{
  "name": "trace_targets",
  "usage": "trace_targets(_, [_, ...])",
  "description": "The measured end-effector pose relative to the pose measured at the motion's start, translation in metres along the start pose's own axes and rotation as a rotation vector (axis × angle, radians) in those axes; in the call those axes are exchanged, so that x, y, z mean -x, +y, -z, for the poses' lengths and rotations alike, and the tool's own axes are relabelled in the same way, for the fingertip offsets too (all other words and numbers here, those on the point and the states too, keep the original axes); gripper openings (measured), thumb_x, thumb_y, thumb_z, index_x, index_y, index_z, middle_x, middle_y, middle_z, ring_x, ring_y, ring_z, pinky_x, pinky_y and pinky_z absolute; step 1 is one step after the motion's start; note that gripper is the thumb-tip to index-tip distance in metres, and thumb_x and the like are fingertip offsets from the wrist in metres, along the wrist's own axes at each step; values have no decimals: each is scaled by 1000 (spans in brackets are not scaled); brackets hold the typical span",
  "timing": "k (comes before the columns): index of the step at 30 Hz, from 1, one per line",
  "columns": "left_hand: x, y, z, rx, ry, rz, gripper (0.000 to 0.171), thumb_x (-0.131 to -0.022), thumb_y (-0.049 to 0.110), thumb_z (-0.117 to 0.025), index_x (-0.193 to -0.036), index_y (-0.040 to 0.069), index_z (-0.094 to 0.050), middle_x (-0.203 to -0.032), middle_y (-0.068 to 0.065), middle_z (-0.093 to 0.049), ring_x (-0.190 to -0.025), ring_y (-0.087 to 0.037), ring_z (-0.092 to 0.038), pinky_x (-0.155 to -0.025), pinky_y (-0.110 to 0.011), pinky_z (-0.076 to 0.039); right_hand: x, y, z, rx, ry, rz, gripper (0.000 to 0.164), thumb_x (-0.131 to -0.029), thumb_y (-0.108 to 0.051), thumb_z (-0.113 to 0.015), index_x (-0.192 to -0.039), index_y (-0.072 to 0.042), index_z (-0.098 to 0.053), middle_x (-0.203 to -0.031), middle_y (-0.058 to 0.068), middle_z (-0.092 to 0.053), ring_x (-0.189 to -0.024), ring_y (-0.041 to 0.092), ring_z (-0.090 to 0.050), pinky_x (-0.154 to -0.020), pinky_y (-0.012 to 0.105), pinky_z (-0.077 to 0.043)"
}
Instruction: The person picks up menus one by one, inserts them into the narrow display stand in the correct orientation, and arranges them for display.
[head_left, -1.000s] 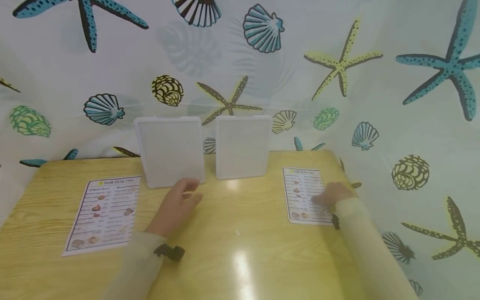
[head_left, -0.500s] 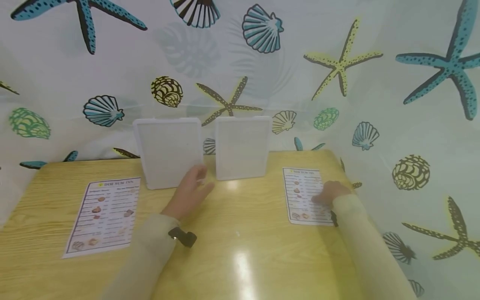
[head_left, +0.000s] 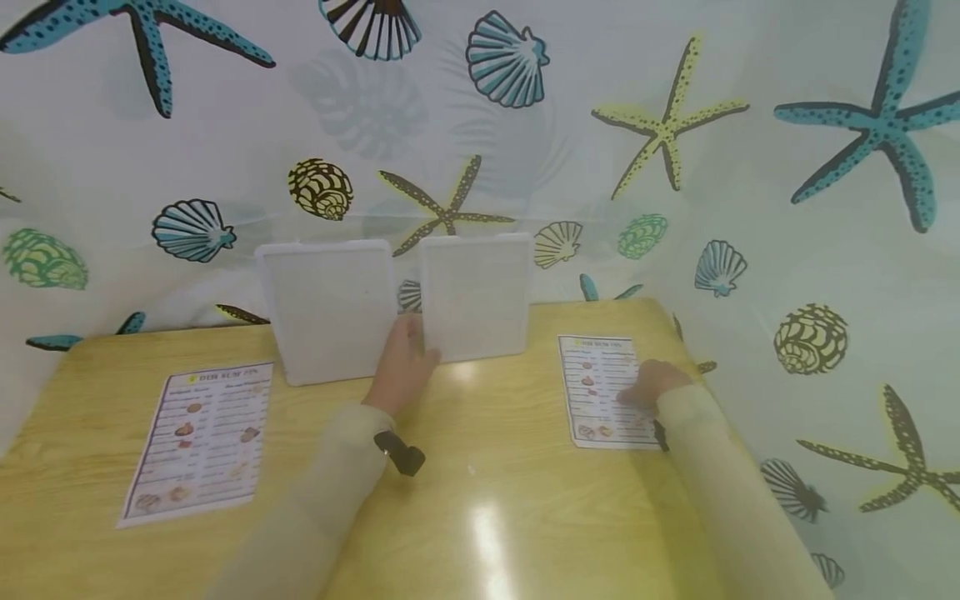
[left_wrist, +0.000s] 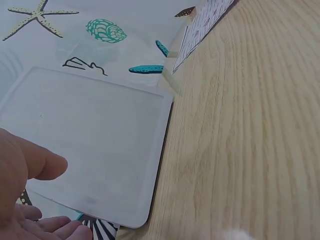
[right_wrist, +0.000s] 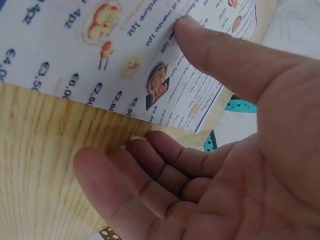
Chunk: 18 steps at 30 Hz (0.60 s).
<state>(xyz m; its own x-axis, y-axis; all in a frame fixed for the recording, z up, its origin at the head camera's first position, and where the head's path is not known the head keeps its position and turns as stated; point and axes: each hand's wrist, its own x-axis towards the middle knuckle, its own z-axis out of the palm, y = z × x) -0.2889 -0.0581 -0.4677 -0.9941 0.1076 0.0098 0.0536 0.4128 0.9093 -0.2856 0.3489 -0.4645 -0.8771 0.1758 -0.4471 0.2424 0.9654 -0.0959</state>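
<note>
My left hand point(head_left: 401, 375) is at the gap between two white framed boards that lean upright at the back of the table. In the left wrist view its thumb is spread in front of the right board point(left_wrist: 100, 135), with the other fingers beside the board's left edge; no clear contact shows. The left board point(head_left: 330, 312) is close by on its other side. My right hand point(head_left: 656, 383) is at the right edge of a printed menu sheet point(head_left: 588, 400) lying flat. Its thumb is over the sheet, and the loosely bent fingers are by the edge, well apart from the thumb.
A second menu sheet point(head_left: 198, 442) lies on the wooden table point(head_left: 480, 492) at the left. A white cloth with shells and starfish point(head_left: 442, 117) hangs behind the boards and along the right side. Each wrist wears a small black camera.
My left hand has moved right and forward, from in front of the left board to the gap between the boards. The right hand has stayed at the menu. The view has shifted slightly.
</note>
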Motion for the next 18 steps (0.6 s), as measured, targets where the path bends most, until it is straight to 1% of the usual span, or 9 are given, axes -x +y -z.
trace_targets(4, [-9,4,-5,-25,13,15,77,-104,17,-52,-165,4,-5,-168,-24,-20,-155,-41,-21,-127,-56,-18,-6,4,-2,-59,-3,-9,61,-89,-39,-78,-127,6,-62,-109,18,-67,-95,31,-64,-92,48,-55])
trace_targets(9, [-21,-1,-14,18,17,27,67,-109,18,-41,-165,6,-6,-169,-22,-18,-156,-38,-18,-128,-55,-16,-8,5,-4,-135,-13,-47,60,-89,-37,-80,-128,4,-61,-107,16,-67,-94,30,-64,-85,43,-56])
trace_targets(10, [-22,-2,-15,39,25,40,65,-110,19,-39,-165,7,-8,-170,-21,-18,-157,-38,-18,-128,-54,-17,-7,5,-4,-148,-16,-52,61,-89,-38,-80,-129,4,-61,-106,16,-67,-93,30,-64,-83,43,-56])
trace_targets(12, [-25,-3,-18,97,51,69,61,-111,19,-37,-165,7,-11,-168,-20,-23,-156,-37,-22,-127,-53,-20,-5,7,-3,-164,-20,-51,62,-89,-38,-79,-130,4,-60,-106,16,-66,-93,30,-64,-82,42,-56])
trace_targets(15, [-26,-4,-22,160,118,113,54,-111,21,-37,-161,6,-24,-164,-19,-33,-152,-36,-31,-125,-52,-27,-2,8,-2,-174,-26,-39,65,-89,-40,-79,-131,6,-59,-107,17,-66,-93,30,-64,-83,43,-56])
trace_targets(18, [-25,-6,-26,192,161,127,49,-111,22,-38,-157,5,-33,-159,-17,-41,-148,-35,-38,-123,-51,-32,-2,9,-1,-169,-27,-36,66,-89,-40,-79,-131,6,-59,-107,17,-66,-92,29,-64,-81,42,-56])
